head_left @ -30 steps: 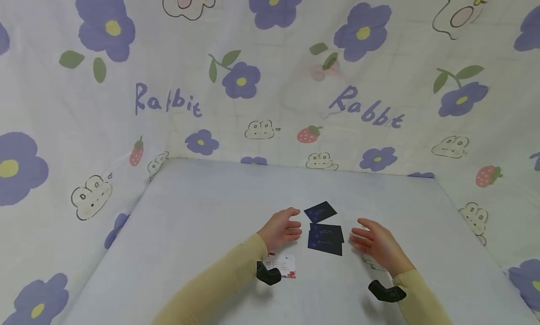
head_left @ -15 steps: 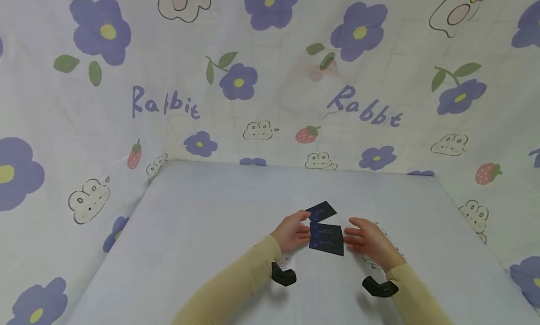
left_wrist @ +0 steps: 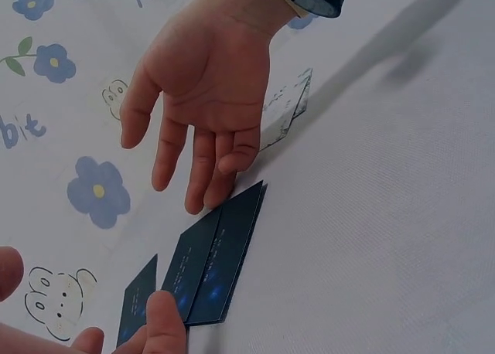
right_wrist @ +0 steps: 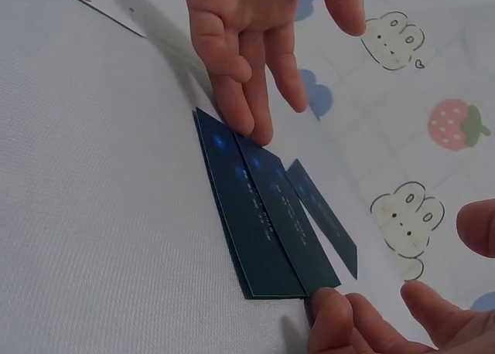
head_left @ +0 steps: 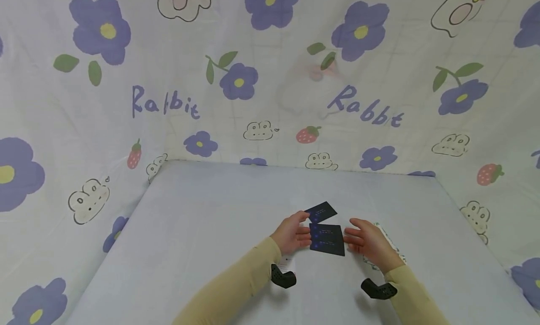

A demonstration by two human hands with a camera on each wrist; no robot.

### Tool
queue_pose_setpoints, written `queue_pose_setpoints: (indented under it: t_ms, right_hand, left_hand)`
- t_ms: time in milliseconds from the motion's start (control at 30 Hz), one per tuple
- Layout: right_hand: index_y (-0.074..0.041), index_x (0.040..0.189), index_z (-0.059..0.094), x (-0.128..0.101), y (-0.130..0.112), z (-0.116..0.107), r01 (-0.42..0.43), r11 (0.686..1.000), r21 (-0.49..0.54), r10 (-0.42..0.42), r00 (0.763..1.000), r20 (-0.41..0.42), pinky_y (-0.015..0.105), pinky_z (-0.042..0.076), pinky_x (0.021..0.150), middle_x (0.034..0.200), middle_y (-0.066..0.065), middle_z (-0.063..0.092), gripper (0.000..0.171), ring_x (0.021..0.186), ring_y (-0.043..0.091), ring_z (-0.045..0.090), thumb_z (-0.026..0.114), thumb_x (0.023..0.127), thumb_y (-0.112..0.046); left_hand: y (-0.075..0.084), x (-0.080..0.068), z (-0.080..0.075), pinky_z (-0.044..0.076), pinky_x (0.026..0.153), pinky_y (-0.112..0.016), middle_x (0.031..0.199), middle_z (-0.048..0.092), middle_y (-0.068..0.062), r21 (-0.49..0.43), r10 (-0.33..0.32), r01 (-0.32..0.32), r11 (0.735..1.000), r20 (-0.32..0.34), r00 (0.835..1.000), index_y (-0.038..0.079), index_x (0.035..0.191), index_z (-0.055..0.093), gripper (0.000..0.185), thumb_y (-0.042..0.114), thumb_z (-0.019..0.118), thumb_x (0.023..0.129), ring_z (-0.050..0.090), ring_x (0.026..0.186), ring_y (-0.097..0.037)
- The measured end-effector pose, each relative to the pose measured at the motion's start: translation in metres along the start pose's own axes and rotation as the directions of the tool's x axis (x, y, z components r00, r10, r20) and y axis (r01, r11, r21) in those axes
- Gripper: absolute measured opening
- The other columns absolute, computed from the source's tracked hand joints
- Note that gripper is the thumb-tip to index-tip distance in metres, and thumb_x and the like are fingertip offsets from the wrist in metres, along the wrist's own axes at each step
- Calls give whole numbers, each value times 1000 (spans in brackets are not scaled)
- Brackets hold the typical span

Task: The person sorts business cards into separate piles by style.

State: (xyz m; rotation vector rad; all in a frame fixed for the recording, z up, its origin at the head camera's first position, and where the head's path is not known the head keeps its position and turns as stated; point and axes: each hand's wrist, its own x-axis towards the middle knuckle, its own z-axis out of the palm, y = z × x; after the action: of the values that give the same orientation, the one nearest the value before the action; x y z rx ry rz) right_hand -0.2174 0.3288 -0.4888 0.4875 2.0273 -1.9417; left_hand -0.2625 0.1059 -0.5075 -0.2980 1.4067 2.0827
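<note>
Left hand [head_left: 292, 233] and right hand [head_left: 373, 244] apart, palms [left_wrist: 213, 79] facing.
In the head view, left forearm [head_left: 232, 283] points toward two o'clock, right forearm [head_left: 415, 294] between ten and eleven; fingers [left_wrist: 203, 165] loosely extended, thumbs [head_left: 357, 222] uppermost.

Pale tabletop [head_left: 219, 207], and behind it a white curtain [head_left: 168, 53] with purple flowers [head_left: 239, 82], red strawberries [head_left: 306, 135] and outlined rabbits [head_left: 258, 132].

Over there on the white counter [head_left: 211, 212] lies an overlapping pair of thin, near-black cards [head_left: 326, 244], faces up with small pale print and blue glints near their nine o'clock end, edges roughly lined up. A matching single card [head_left: 322, 214] lies flat just beyond them at twelve o'clock, its long side skewed to between two and three, its nine o'clock end partly hidden.
</note>
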Motion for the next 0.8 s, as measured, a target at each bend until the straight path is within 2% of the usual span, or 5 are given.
queue_pose_setpoints:
  t_ms: [233, 433, 667, 800]
  right_hand:
    - [0, 161, 11, 0, 0, 2, -2, 1000, 12, 2, 1000, -14, 21, 52, 76, 160, 35, 30, 68, 93, 8, 65, 36, 109, -36]
    - [1, 160, 15, 1, 1, 2, 0, 1000, 5, 0, 1000, -14, 23, 52, 74, 157, 33, 37, 67, 91, 10, 64, 38, 109, -35]
    - [0, 161, 13, -2, 0, 2, 4, 999, -45, -3, 1000, 3, 26, 49, 80, 159, 32, 35, 70, 97, 10, 63, 38, 109, -40]
    - [0, 161, 13, -6, -1, 1, 7, 996, -86, -6, 1000, 13, 28, 45, 86, 160, 30, 36, 73, 104, 11, 62, 38, 109, -44]
  left_hand:
    - [-1, -5, 0, 53, 102, -45, 148, 45, -35, 31, 11, -10, 999, -7, 1000, 0, 151, 42, 67, 36, 59, 96, 50, 133, -45]
    - [-2, -6, -1, 52, 103, -46, 147, 47, -33, 55, 17, -17, 998, -5, 1000, 1, 150, 44, 66, 37, 58, 96, 52, 131, -43]
    - [0, -11, -1, 52, 97, -40, 149, 47, -32, 93, 19, -21, 995, 14, 1000, 5, 151, 45, 65, 38, 56, 97, 52, 134, -43]
    - [1, -20, -1, 50, 101, -42, 150, 47, -32, 75, 16, -18, 997, 28, 999, 4, 152, 43, 65, 35, 55, 97, 52, 134, -44]
